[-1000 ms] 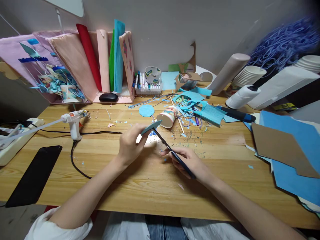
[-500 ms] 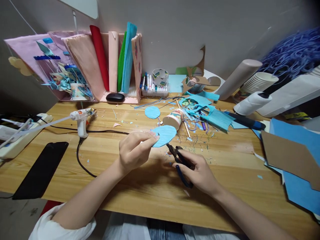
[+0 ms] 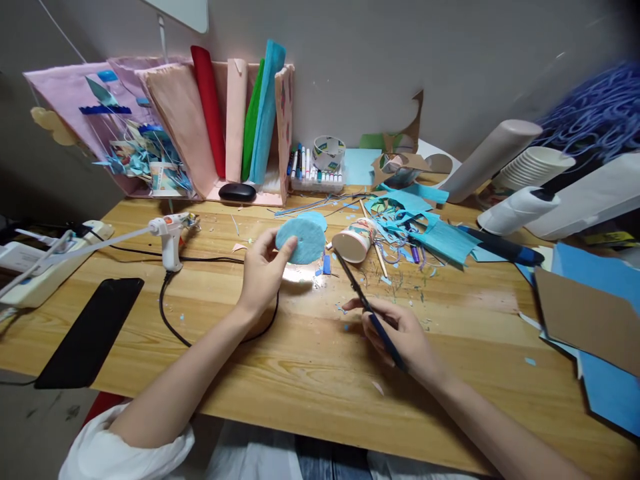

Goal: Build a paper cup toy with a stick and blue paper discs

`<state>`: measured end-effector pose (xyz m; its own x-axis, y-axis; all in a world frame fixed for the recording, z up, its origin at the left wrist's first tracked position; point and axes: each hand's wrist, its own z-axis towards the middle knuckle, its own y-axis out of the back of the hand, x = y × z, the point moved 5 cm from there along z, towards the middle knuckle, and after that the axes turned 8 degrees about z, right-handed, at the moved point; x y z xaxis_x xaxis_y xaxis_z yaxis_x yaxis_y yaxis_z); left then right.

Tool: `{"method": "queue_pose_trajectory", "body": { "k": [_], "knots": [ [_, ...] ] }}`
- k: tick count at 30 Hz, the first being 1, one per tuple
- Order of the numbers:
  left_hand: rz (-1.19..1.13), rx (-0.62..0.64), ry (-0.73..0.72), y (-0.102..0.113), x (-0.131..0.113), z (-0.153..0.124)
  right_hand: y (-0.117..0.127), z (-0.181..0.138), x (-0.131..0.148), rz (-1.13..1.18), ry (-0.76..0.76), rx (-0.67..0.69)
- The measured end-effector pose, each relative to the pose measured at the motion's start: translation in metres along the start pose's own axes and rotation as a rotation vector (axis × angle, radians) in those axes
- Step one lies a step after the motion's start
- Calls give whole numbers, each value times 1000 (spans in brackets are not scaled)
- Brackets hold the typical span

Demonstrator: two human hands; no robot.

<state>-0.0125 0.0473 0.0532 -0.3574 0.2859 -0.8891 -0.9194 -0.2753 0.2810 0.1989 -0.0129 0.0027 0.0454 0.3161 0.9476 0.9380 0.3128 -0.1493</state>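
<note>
1. Now your left hand (image 3: 263, 275) pinches the blue disc (image 3: 303, 243) above the tabletop (image 3: 300, 393), its face swung toward you.
2. Your right hand (image 3: 407, 337) grips the scissors (image 3: 385, 339), drawn clear of the disc's edge; cutting seems paused.

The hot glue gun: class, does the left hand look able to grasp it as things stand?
Probably not while the left hand holds the blue disc; otherwise, the way to the hot glue gun looks free.

I see a light-blue disc (image 3: 311, 241) tilted toward me near frame centre, and dark-handled scissors (image 3: 362, 296) slanting edge-on, lower right of centre.
</note>
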Motion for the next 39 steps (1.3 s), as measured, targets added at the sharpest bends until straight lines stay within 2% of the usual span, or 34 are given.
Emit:
{"method": "queue_pose_trajectory", "body": {
  "k": [2,4,7,10,12,13,16,18,20,21,23,25,28,30,32,34,39],
  "knots": [
    [60,83,-175,-4,-14,-5,2,3,0,102,7,-41],
    [158,184,-415,-10,-29,-14,3,5,2,162,45,-64],
    [279,287,-730,-21,-42,-32,5,7,5,150,103,-105],
    [342,340,-874,-33,-43,-47,8,8,5,129,106,-141],
    [349,375,-795,-39,-40,-48,10,9,5,102,115,-161],
    [337,379,-693,-40,-37,-46,11,9,6,83,123,-177],
    [210,408,-257,-42,-21,-40,15,9,9,41,147,-231],
    [68,501,-28,-47,-11,-41,16,9,10,29,141,-245],
    [-33,621,78,-55,-5,-46,13,8,9,24,116,-225],
    [-46,656,95,-58,-3,-48,12,9,8,28,103,-210],
    [1,636,90,-58,0,-47,11,9,8,22,93,-184],
    [110,524,52,-52,3,-41,13,8,9,-63,119,-187],
    [249,327,-13,-37,3,-29,15,6,15,-377,205,-179],
    [290,219,-37,-26,1,-22,14,5,16,-575,235,-147],
    [310,145,-59,-19,-3,-18,12,4,15,-664,228,-121],
    [326,104,-97,-15,-9,-17,11,3,13,-676,217,-118],
    [387,97,-209,-17,-18,-21,8,2,13,-694,239,-142]
  ]
}}
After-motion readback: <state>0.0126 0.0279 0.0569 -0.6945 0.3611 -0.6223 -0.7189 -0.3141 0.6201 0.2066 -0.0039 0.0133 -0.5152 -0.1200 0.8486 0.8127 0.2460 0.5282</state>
